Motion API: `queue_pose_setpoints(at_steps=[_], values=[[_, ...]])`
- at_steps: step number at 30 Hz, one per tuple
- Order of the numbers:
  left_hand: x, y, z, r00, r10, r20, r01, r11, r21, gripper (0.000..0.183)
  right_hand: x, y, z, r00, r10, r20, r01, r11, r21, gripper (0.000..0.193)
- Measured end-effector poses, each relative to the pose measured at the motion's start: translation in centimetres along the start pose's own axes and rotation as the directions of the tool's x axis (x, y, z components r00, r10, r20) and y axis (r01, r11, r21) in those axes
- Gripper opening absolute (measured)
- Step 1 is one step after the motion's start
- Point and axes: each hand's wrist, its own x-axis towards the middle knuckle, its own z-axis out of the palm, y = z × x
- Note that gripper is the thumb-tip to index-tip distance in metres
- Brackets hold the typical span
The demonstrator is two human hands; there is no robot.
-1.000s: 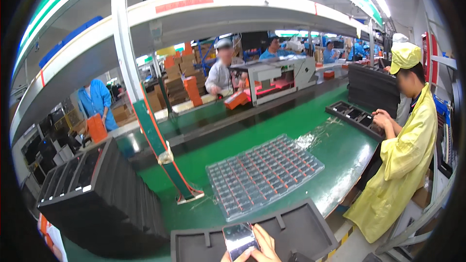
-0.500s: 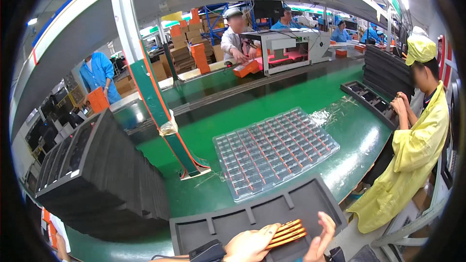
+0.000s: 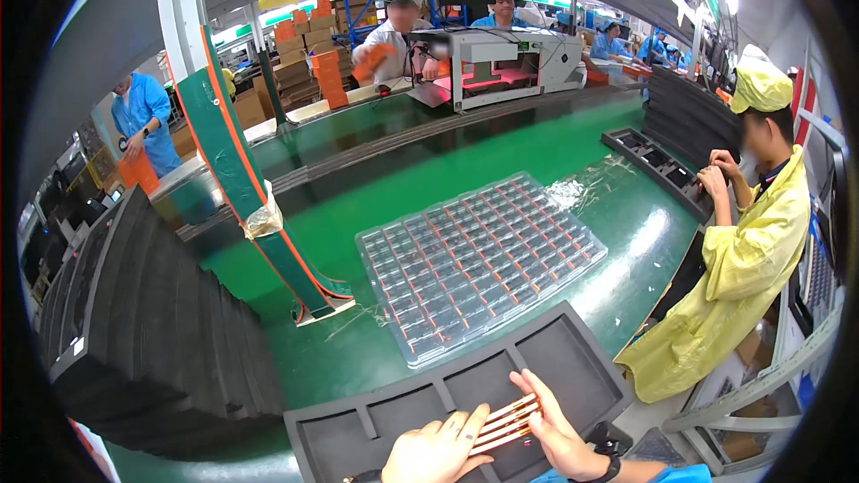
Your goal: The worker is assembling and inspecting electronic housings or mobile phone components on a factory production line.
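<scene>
Moved in since half a second ago: right hand (image 3: 559, 434), then open and clear of the copper strips (image 3: 506, 420), now laid across their right end. Tilted lower too, so less of the far line shows.

Left hand (image 3: 438, 447) stretched flat, fingertips resting on the left end of the strips, not closed round them. Right fingers bent over the other end, thumb hidden, so cannot tell whether pinched or merely pressing. Strips held as a small bundle, side by side, over a middle pocket of the black foam tray (image 3: 358, 434) at the near edge of the green belt (image 3: 555, 152).

Seems the seating step: squaring the bundle and pressing it into the pocket. Calls next for keeping the strips level and together, ends even, and letting go without fanning them.

Just beyond the foam tray, touching or nearly so, a clear plastic tray (image 3: 479, 259) with rows of small cells, orange lines showing through. Crumpled clear film (image 3: 591, 188) at its far right corner. To the left, a tall stack of black trays (image 3: 152, 340) with a small white label (image 3: 79, 347) on its side. Beyond the belt, orange boxes (image 3: 327, 76) piled beside brown cartons (image 3: 291, 72). To the right, a co-worker in a yellow coat (image 3: 752, 250) at another black tray.
</scene>
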Motion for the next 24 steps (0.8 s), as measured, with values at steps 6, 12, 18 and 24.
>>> queue_pose_setpoints(at_steps=[6, 12, 18, 24], values=[[-0.8, 0.0, 0.9, 0.998, 0.044, -0.053, -0.04, 0.997, 0.072, 0.064, 5.8, -8.6, -3.6, 0.872, -0.366, 0.326, 0.45, 0.333, -0.828, 0.05], [-1.1, -0.1, 0.3, 0.997, 0.054, -0.046, -0.051, 0.997, 0.052, 0.065, 21.3, -4.2, -7.9, 0.673, -0.397, 0.624, 0.601, -0.198, -0.774, 0.033], [-1.3, -0.1, 0.3, 0.998, 0.055, -0.04, -0.053, 0.998, 0.04, 0.067, 26.2, 0.8, -8.6, 0.679, -0.369, 0.634, 0.628, -0.154, -0.763, 0.018], [-1.6, -0.3, 0.6, 0.996, 0.064, -0.068, -0.063, 0.998, 0.016, 0.066, 26.9, 0.7, -8.5, 0.663, -0.316, 0.679, 0.635, -0.242, -0.733, 0.008]])
